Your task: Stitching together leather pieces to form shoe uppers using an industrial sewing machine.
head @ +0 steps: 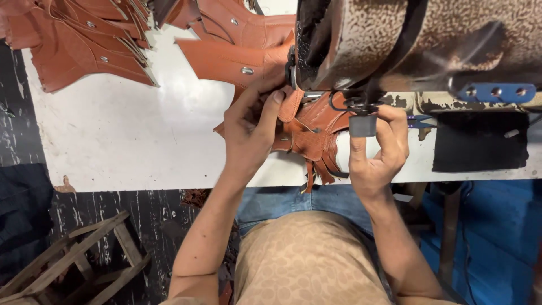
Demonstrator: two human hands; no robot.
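A brown leather piece point(309, 131) with hanging straps lies under the head of a worn, speckled sewing machine point(395, 39) on a white table point(141, 135). My left hand point(248, 127) presses and grips the leather at its left side, thumb up near the needle area. On the right, my right hand point(377, 149) pinches the leather's edge just below the machine's presser part, beside a grey block point(362, 125). The needle itself is hidden behind the machine head.
Stacks of cut brown leather pieces with metal rivets point(84, 39) fill the table's far left and centre point(237, 45). A black cloth point(480, 141) hangs at the right. A wooden stool frame point(73, 260) stands on the dark floor at lower left; blue crates point(497, 226) at lower right.
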